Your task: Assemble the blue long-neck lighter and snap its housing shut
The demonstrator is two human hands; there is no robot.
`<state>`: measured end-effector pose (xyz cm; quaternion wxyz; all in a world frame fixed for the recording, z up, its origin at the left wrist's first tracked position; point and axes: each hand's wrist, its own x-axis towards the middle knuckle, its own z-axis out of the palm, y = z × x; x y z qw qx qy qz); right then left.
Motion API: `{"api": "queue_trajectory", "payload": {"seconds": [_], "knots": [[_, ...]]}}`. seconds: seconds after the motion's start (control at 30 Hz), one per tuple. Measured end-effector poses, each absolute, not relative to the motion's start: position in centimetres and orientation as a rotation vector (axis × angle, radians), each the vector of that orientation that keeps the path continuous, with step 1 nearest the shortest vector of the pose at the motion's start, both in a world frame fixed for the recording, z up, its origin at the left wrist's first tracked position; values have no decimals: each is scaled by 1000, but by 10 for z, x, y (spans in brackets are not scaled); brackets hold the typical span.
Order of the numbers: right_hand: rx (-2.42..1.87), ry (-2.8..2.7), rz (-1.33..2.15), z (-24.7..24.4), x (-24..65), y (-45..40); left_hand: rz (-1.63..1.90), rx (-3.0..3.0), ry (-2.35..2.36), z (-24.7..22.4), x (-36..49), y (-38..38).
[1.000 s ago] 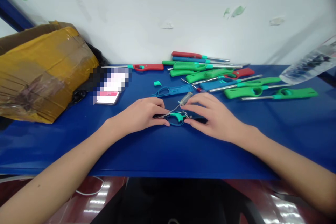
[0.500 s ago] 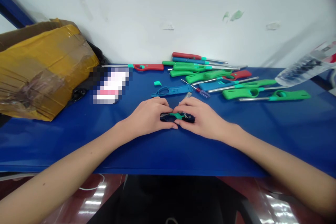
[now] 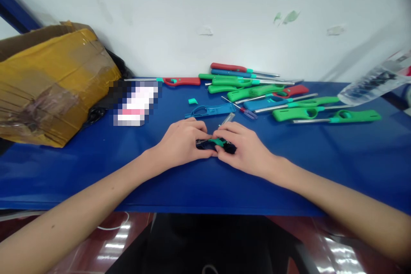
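Observation:
Between my two hands, low over the tabletop, is a dark lighter casing (image 3: 205,145) with a teal trigger piece (image 3: 218,141) set in it. My left hand (image 3: 184,140) is closed on its left end, thumb along the near side and fingers along the far side. Around the right end, my right hand (image 3: 242,145) is closed, its thumb and fingertips close to the teal piece. Both hands hide the casing's ends. Just beyond my right fingers lies a clear plastic piece (image 3: 228,118), and behind it an open blue lighter shell (image 3: 210,110).
Several utility lighters, among them a green lighter (image 3: 293,114) and a red lighter (image 3: 183,81), lie along the back. A screwdriver (image 3: 247,112) and a teal bit (image 3: 193,101) lie nearer. A taped carton (image 3: 58,85) stands left, a plastic bottle (image 3: 372,85) right.
My right hand has shifted slightly, its thumb now more bent near the teal trigger piece. More of the clear plastic piece shows. My left hand stays on the casing.

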<state>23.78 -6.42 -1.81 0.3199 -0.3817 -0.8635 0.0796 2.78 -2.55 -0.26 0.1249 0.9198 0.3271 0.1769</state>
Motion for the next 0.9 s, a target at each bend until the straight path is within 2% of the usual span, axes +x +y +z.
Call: {"api": "queue_trajectory", "payload": {"seconds": [0.23,0.7,0.9], "knots": [[-1002,-2252,136,-20,238,-67,526,2691,944,-4,27,-25],[-1294,-2148,218,-14,233,-68,519,2630,971,-2,29,-25],[-1235,-2143,187,-18,231,-66,479,2620,995,-3,30,-24]]}}
